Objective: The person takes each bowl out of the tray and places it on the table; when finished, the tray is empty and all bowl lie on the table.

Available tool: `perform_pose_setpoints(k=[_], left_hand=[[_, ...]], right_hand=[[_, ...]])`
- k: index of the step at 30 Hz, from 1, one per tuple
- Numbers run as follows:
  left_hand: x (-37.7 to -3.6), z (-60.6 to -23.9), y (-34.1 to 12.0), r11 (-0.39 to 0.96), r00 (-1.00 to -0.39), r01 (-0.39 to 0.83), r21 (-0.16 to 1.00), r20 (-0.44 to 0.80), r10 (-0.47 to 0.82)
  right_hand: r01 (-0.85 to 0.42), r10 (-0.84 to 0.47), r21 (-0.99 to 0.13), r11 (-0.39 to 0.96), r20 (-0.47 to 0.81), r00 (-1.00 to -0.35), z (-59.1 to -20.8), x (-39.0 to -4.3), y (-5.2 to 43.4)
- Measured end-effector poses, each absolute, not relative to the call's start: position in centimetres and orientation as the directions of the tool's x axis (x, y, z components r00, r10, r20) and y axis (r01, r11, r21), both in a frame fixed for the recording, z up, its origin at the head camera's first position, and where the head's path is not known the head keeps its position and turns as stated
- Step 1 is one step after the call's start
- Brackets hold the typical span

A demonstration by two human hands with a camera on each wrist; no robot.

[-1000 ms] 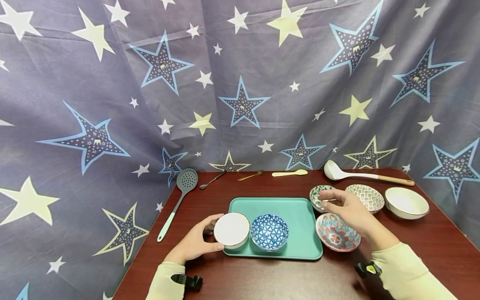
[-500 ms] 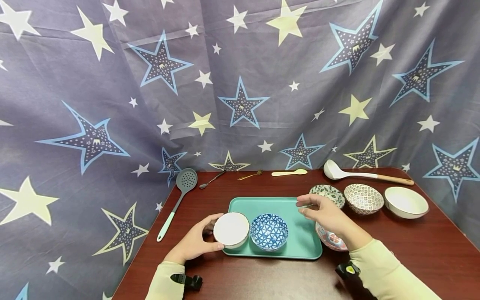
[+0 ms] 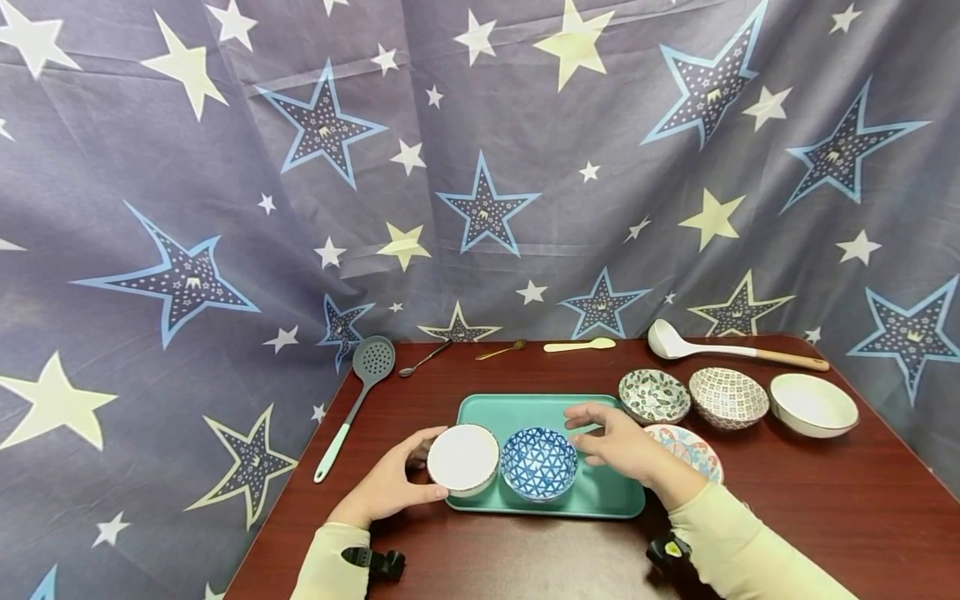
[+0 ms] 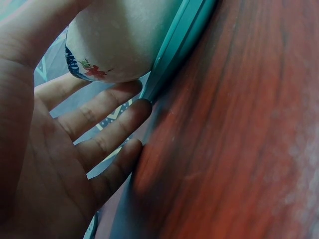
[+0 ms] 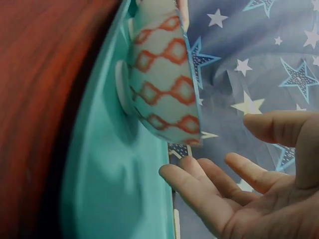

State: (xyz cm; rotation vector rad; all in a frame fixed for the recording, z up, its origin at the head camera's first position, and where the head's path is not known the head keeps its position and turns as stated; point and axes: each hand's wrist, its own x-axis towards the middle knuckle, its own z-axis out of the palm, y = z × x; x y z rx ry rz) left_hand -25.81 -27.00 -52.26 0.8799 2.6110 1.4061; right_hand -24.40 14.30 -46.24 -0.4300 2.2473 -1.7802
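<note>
A white bowl [image 3: 462, 460] stands at the left end of a teal tray [image 3: 547, 407]. My left hand [image 3: 390, 482] holds it from the left, thumb at its near side and fingers round its far side. In the left wrist view, that bowl [image 4: 119, 40] shows a small red flower outside. Beside it on the tray sits a blue-and-white triangle-patterned bowl [image 3: 538, 464]. My right hand [image 3: 618, 442] hovers at its right rim, fingers spread and holding nothing. The right wrist view shows red diamonds on the bowl's outside [image 5: 164, 84], with my fingertips just off its rim.
Right of the tray stand a red-and-blue floral bowl [image 3: 690, 450], partly behind my right arm, a leaf-patterned bowl [image 3: 654, 396], a checked bowl [image 3: 727, 398] and a cream bowl [image 3: 813, 404]. A ladle [image 3: 720, 350], small spoons and a skimmer [image 3: 360, 400] lie around the edges.
My right hand has moved left from over the bowls on the right to the blue-patterned bowl's rim, uncovering the leaf-patterned bowl. The left hand and both tray bowls have stayed put.
</note>
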Motion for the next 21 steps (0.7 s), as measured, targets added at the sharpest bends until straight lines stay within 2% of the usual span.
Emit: perform_pose_setpoints(k=[21], left_hand=[[-25.9, -52.4, -27.1, 0.427, -0.839, 0.451, 0.784, 0.21, 0.502]], right_hand=[[0.064, -0.454, -0.996, 0.058, -0.084, -0.887, -49.1, -23.8, 11.9]])
